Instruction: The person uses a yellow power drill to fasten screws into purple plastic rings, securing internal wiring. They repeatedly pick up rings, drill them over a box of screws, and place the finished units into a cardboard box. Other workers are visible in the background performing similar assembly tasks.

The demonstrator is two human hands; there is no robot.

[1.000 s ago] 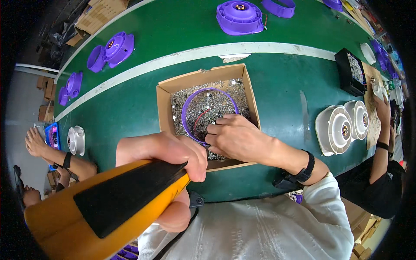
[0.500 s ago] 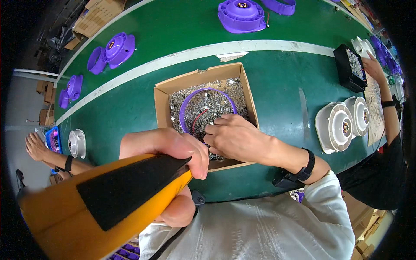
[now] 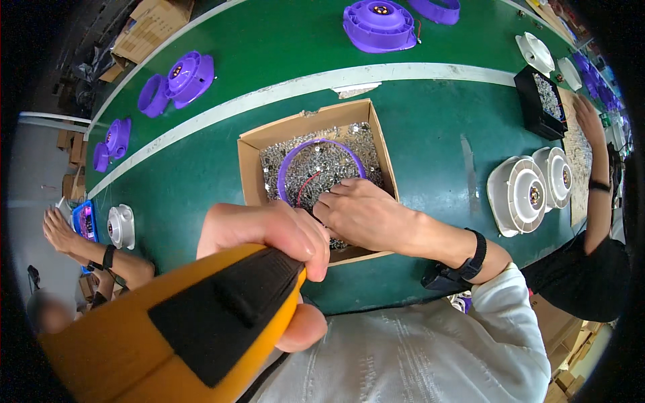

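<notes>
My left hand (image 3: pixel 269 232) is closed around an orange tool (image 3: pixel 127 329) with a black panel, fingers over its top and thumb beneath. The tool is very near the view, and its exact kind and working end do not show. My right hand (image 3: pixel 366 211), wearing a black wristband, reaches into an open cardboard box (image 3: pixel 252 168) with its fingers bent and pressed together. Its fingertips, and anything in them, are hidden. Small metal screws (image 3: pixel 342 151) fill the box, and a purple ring (image 3: pixel 285 161) with a red wire inside lies on them. The ring's near side is covered by my hands.
Purple housings (image 3: pixel 379 27) and rings stand along the far side of the green table (image 3: pixel 430 121). White housings (image 3: pixel 517 195) are at the right, near a black bin (image 3: pixel 537 107) of screws. Co-workers' hands appear at the left (image 3: pixel 60 232) and right (image 3: pixel 588 121).
My left hand and the orange tool have shifted slightly right. My right hand stays over the ring. The right co-worker's hand has come nearer, and a white housing by it has changed position.
</notes>
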